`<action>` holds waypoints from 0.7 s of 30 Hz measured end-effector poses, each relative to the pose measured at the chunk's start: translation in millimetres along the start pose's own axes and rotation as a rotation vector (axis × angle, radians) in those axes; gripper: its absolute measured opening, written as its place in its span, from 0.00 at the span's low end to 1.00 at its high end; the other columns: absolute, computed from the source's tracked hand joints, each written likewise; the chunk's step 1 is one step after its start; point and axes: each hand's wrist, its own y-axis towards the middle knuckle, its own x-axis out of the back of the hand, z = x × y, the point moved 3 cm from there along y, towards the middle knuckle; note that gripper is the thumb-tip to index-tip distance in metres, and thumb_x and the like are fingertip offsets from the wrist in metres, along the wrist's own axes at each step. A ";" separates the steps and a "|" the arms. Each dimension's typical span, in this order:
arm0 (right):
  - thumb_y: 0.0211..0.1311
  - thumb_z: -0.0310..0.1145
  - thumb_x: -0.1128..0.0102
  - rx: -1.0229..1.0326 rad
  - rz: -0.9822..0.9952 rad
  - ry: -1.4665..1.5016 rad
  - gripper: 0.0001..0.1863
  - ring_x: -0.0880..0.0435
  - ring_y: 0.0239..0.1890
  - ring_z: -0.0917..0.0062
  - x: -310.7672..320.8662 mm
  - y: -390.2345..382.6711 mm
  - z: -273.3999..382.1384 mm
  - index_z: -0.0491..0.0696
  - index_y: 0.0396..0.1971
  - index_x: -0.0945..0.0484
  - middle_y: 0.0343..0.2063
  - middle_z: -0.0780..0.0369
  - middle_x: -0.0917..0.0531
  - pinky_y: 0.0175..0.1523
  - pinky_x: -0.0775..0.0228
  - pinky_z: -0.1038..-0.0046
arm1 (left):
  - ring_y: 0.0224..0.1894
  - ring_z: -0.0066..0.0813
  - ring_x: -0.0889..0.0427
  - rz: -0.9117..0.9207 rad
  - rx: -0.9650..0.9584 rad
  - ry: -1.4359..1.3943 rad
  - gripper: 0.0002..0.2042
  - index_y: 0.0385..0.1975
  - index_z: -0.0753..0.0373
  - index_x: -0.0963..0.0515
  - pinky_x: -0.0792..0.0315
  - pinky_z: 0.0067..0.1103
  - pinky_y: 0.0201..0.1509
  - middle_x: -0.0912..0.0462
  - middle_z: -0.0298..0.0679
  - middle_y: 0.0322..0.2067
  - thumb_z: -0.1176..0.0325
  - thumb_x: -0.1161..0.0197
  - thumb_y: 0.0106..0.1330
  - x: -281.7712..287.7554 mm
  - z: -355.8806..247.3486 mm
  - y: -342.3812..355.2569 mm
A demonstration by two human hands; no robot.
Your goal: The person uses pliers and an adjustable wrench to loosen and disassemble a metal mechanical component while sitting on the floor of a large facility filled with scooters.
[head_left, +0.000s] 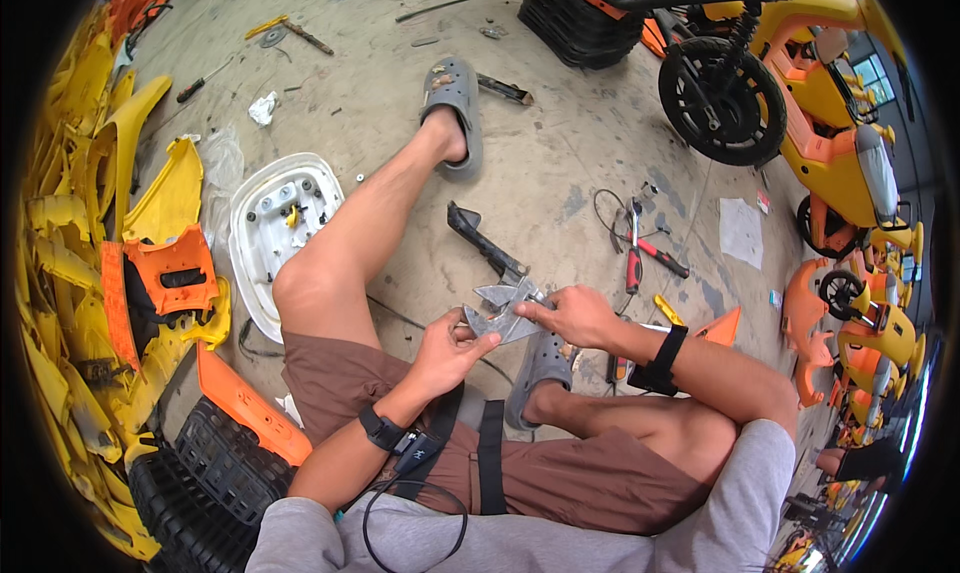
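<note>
Between my two hands is a grey, angular metal piece (498, 316) with pointed plates, held above my lap. My left hand (452, 353) is closed on its near left part, thumb along the edge. My right hand (574, 318) grips the right side around a short silver fitting, its thumb pressed on the piece. Just beyond it on the concrete lies a dark angled bar (470, 228), whose near end is partly hidden behind the metal piece.
A white shell with small parts (262, 273) is left of my knee. Yellow and orange panels (75, 273) pile along the left. Red-handled tools (662, 256) and a knife (668, 309) lie rightward. Yellow scooters (827, 163) and a black wheel (720, 103) stand right.
</note>
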 end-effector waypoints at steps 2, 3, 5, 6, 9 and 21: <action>0.50 0.80 0.56 -0.032 0.004 -0.034 0.47 0.15 0.31 0.60 0.3 2.0 -3.8 0.43 0.17 0.17 0.18 0.52 0.18 0.37 0.26 0.62 | 0.41 0.24 0.18 0.023 0.036 0.012 0.17 0.46 0.74 0.28 0.24 0.19 0.42 0.16 0.45 0.38 0.71 0.33 0.63 -1.7 -2.9 0.3; 0.50 0.80 0.56 -0.043 0.010 -0.050 0.47 0.15 0.31 0.60 -0.4 3.2 -4.3 0.43 0.17 0.17 0.18 0.52 0.18 0.37 0.25 0.63 | 0.40 0.23 0.19 0.018 0.035 0.032 0.17 0.47 0.73 0.29 0.25 0.18 0.42 0.17 0.44 0.38 0.72 0.34 0.64 -1.5 -2.8 -0.2; 0.52 0.79 0.58 -0.018 0.009 -0.047 0.48 0.15 0.29 0.61 -0.7 2.3 -4.6 0.42 0.16 0.18 0.17 0.53 0.19 0.35 0.25 0.64 | 0.39 0.21 0.19 0.011 0.032 0.071 0.16 0.49 0.73 0.29 0.26 0.16 0.42 0.17 0.43 0.39 0.73 0.35 0.65 -3.2 -0.2 -2.1; 0.53 0.79 0.59 -0.005 0.006 -0.045 0.48 0.16 0.28 0.62 0.8 2.6 -4.2 0.42 0.16 0.18 0.16 0.54 0.19 0.34 0.25 0.64 | 0.34 0.19 0.21 0.016 0.006 0.121 0.17 0.50 0.72 0.30 0.28 0.15 0.36 0.17 0.43 0.37 0.71 0.36 0.66 -3.3 -1.3 -2.8; 0.57 0.76 0.61 0.024 0.027 0.178 0.47 0.16 0.27 0.64 17.2 -4.0 -10.4 0.41 0.17 0.19 0.15 0.55 0.21 0.35 0.25 0.66 | 0.20 0.15 0.27 0.021 0.012 0.144 0.21 0.55 0.71 0.35 0.33 0.14 0.24 0.16 0.46 0.34 0.66 0.39 0.68 -7.4 -8.7 -4.7; 0.45 0.75 0.42 -0.097 -0.173 0.005 0.43 0.17 0.25 0.56 54.4 -7.2 -106.6 0.41 0.25 0.18 0.18 0.51 0.19 0.33 0.25 0.62 | 0.43 0.37 0.21 -0.016 -0.198 0.936 0.26 0.59 0.70 0.37 0.26 0.31 0.47 0.20 0.46 0.43 0.80 0.43 0.58 -3.1 -4.2 118.1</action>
